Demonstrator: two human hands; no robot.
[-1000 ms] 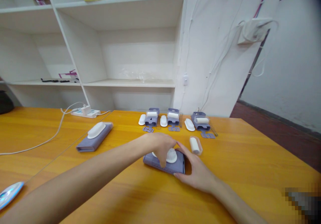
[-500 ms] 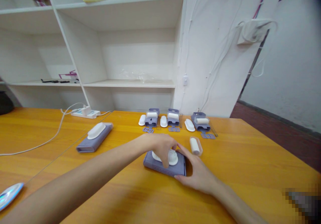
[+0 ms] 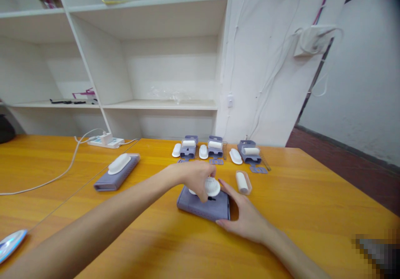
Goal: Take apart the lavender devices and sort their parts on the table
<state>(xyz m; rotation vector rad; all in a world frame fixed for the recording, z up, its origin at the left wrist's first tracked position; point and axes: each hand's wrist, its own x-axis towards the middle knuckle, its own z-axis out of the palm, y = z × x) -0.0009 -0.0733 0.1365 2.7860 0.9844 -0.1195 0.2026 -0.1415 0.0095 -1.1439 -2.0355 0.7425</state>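
Observation:
A flat purple case (image 3: 200, 206) lies on the orange table (image 3: 300, 204) in front of me. My left hand (image 3: 195, 179) is closed round a white ribbed oval piece (image 3: 211, 185) and holds it just above the case's top. My right hand (image 3: 245, 216) rests against the case's right end, thumb and fingers clasping its edge. A small clear holder with a white roller (image 3: 243, 182) lies just right of my hands.
A second purple case with a white oval top (image 3: 117, 171) lies to the left. Several purple holders, white rollers, white oval pieces and springs (image 3: 218, 152) line the table's far edge. A power strip (image 3: 104, 140) with cables sits at the back left. White shelves stand behind.
The white ribbed piece has risen off the purple case's top in my left hand. My right hand has stayed at the case's right end.

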